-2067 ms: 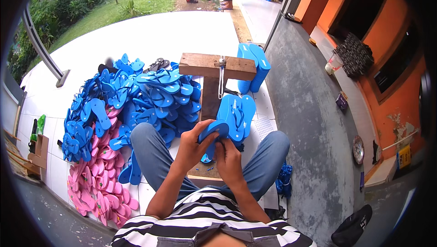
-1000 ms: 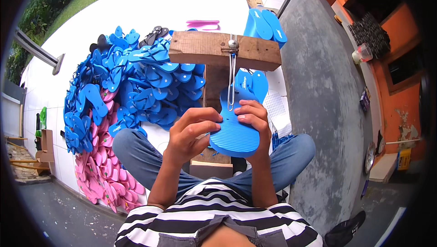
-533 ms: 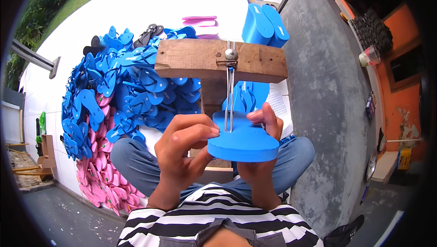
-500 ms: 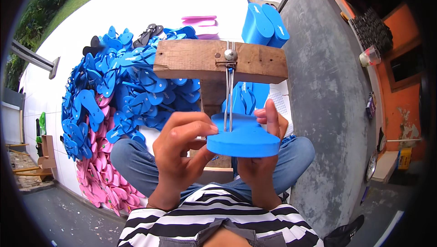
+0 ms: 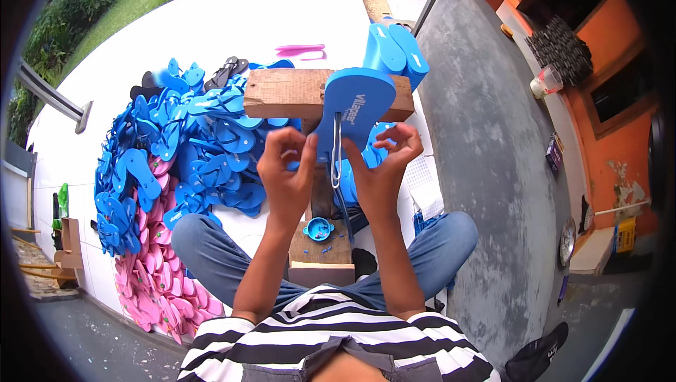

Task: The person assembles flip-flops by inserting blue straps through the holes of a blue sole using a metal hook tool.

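A blue flip-flop sole (image 5: 360, 100) stands steeply tilted in front of the wooden crossbeam (image 5: 285, 93), its printed face toward me. A long metal wire loop (image 5: 336, 160) crosses the sole's lower part and hangs below it. Left of the loop is my left hand (image 5: 285, 167), fingers bent and thumb raised near the sole's edge. My right hand (image 5: 384, 167) is on the other side, thumb apart from its bent fingers, the thumb tip close to the sole; contact cannot be made out. Below the loop a dark blue strap (image 5: 345, 209) hangs down.
On the wooden base sits a small blue bowl (image 5: 319, 229) of small blue pieces. Blue flip-flops (image 5: 211, 128) and pink flip-flops (image 5: 158, 262) are heaped at left. Stacked blue soles (image 5: 386, 51) stand behind the beam. A white sheet (image 5: 422, 185) lies at right.
The sole has gone from lying level between both hands to standing tilted against the beam. My fingers have come off its sides. The bowl below has come into sight.
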Motion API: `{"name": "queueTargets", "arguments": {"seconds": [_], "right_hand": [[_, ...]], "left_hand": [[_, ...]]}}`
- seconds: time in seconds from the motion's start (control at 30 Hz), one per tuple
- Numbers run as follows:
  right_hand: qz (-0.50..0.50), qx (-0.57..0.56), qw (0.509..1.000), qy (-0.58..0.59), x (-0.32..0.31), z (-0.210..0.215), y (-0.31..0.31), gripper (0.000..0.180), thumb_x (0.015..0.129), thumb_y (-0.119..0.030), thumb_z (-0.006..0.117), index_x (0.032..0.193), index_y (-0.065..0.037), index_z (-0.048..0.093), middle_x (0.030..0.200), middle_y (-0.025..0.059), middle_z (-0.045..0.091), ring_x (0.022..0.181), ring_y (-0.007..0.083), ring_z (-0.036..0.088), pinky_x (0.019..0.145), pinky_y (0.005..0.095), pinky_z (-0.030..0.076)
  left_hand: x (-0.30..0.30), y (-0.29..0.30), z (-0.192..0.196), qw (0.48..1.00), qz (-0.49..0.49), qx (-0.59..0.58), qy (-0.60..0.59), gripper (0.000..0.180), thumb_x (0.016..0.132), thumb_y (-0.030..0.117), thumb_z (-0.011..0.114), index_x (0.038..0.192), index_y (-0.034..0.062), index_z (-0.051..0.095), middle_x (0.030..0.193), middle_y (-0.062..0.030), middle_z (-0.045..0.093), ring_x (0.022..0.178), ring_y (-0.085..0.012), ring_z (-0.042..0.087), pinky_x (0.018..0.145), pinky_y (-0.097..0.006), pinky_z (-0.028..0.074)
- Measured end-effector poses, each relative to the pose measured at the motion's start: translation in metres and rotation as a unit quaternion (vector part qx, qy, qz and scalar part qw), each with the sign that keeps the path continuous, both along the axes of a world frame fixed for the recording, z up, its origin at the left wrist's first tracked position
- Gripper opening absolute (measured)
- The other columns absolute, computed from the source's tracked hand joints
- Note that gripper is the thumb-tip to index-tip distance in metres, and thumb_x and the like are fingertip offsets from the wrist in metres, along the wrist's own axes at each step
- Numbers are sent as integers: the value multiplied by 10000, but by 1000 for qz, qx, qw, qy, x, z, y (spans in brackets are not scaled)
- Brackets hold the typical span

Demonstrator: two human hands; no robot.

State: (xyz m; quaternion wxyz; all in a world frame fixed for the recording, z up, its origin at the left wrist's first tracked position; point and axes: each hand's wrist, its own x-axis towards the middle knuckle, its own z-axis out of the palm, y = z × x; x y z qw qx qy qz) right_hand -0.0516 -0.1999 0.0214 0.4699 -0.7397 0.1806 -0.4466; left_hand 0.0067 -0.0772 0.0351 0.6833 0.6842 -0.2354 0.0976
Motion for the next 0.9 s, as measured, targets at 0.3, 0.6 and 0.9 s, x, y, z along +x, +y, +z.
{"name": "queueTargets", "arguments": {"seconds": [0.3, 0.6, 0.9], "right_hand": [[176, 223, 929, 236, -99, -73, 50, 221, 936, -111, 672, 1110, 25, 660, 950, 78, 703, 796, 131, 663, 672, 272, 520], [51, 91, 970, 219, -149, -30, -20, 209, 887, -92, 712, 1086, -29, 716, 823, 83, 681, 708, 154, 629, 675, 294, 491], [181, 19, 977, 112, -90, 36, 5, 252, 909, -182, 691, 1112, -35, 714, 1049, 126, 644, 1006, 252, 624, 872, 368, 489]], "left_hand": [[-80, 35, -82, 955, -134, 151, 218, 161, 958, 140, 639, 1040, 3, 633, 852, -65, 672, 715, -110, 648, 526, -230, 477], [-38, 121, -36, 967, -51, 151, 200, 74, 898, 43, 711, 956, 6, 735, 687, 2, 678, 638, -47, 602, 507, -183, 419], [-25, 57, 5, 935, -288, -128, 162, 138, 882, 104, 736, 869, -19, 674, 858, -111, 702, 819, -184, 673, 759, -297, 528]]}}
